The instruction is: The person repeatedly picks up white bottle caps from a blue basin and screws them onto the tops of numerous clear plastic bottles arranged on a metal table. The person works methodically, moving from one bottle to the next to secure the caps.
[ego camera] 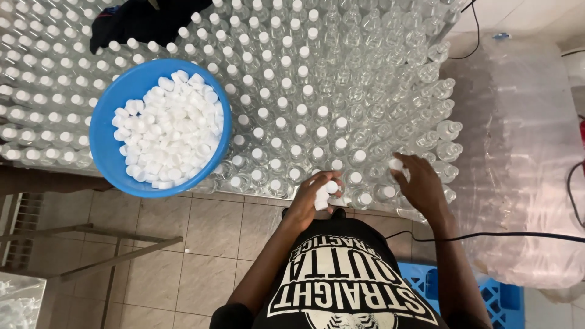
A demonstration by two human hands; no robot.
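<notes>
Behind cupped left hand [312,198], caps [323,194] partly hidden.

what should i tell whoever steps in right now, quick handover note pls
Left hand: holds a bunch of white caps at the table's near edge.
Right hand: fingertips on one cap, setting it on a bottle at the edge of the uncapped patch.
Blue bowl, left on the table, is heaped with spare caps.
Done: bottles on the left and centre carry white caps.
Left: the clear open bottles on the right and far side are uncapped.
A dark cloth lies on the far bottles.
</notes>
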